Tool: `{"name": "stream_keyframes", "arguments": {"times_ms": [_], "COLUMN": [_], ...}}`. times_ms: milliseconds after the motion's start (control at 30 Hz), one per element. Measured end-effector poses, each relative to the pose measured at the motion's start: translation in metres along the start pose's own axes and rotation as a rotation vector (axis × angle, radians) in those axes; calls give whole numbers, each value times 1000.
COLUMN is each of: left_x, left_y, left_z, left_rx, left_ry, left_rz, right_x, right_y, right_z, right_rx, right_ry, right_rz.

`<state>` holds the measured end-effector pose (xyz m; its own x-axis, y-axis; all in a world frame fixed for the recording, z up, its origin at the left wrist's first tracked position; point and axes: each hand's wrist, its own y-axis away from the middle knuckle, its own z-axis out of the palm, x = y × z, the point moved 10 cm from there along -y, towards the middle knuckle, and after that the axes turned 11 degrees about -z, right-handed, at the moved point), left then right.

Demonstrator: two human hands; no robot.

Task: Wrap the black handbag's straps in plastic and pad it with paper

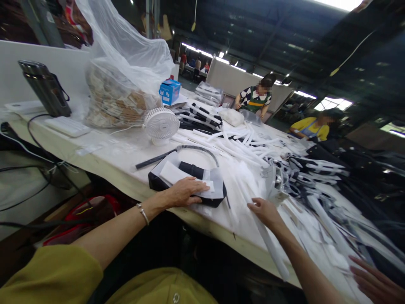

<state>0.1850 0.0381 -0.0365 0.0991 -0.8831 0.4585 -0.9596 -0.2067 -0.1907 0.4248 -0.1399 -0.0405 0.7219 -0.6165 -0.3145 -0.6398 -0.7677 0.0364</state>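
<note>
A black handbag (pixel 155 181) lies on the table near its front edge, with white sheets (pixel 171 172) on top and a wrapped strap (pixel 198 148) looping behind it. My left hand (pixel 186 192) rests on the bag and the sheets, fingers stretched out flat and gripping nothing. To the right of the bag, my right hand (pixel 265 211) has its thumb and fingers pinched on a long white strip (pixel 268 245), which looks like foam or soft wrapping. The strip's lower end hangs over the table edge. Its upper end merges with other white material.
Many white strips (pixel 243 145) and wrapped black straps (pixel 316 164) are heaped behind and rightward. A small white fan (pixel 161 124), a clear plastic sack (pixel 117 97), a blue box (pixel 170 91) and a dark flask (pixel 46 88) stand left. Another person's hand (pixel 376 278) is at lower right.
</note>
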Motion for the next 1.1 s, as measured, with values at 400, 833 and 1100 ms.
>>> {"name": "stream_keyframes", "arguments": {"times_ms": [400, 833, 1100], "left_x": [3, 4, 12], "left_y": [-8, -25, -17], "left_z": [-10, -16, -3], "left_rx": [-67, -213, -32], "left_ry": [-51, -219, -288], "left_rz": [17, -31, 61], "right_x": [-118, -229, -214], "right_y": [123, 56, 55], "right_z": [108, 159, 168], "right_rx": [143, -37, -11], "right_ry": [-1685, -1833, -1696], "right_rz": [424, 475, 477]}}
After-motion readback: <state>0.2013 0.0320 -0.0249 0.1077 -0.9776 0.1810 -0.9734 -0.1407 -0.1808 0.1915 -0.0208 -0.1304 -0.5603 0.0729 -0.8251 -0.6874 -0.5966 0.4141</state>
